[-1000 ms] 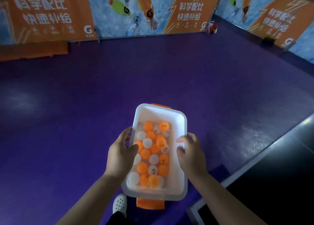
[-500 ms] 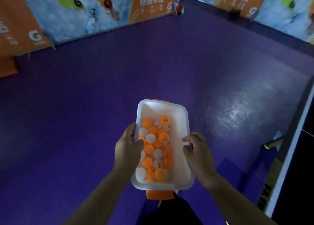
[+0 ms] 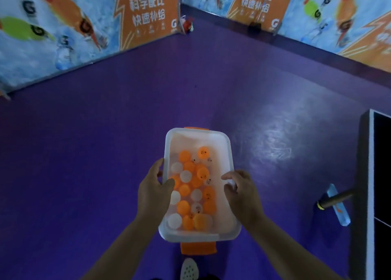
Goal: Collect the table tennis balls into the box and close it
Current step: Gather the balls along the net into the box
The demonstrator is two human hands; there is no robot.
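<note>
The person holds a translucent white rectangular plastic box above the purple floor, left hand and right hand each curled over a long rim. Orange and white table tennis balls lie heaped inside. Collecting looks nearly done; closing calls for a lid, and none shows

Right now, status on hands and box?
Left hand, right hand grip white plastic box sides. Orange and white balls inside; lid unseen. Nothing over opening.

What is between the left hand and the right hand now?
In the head view, the open white box lies between the left hand and the right hand, which hold its long sides. Orange and white balls are inside it.
</note>
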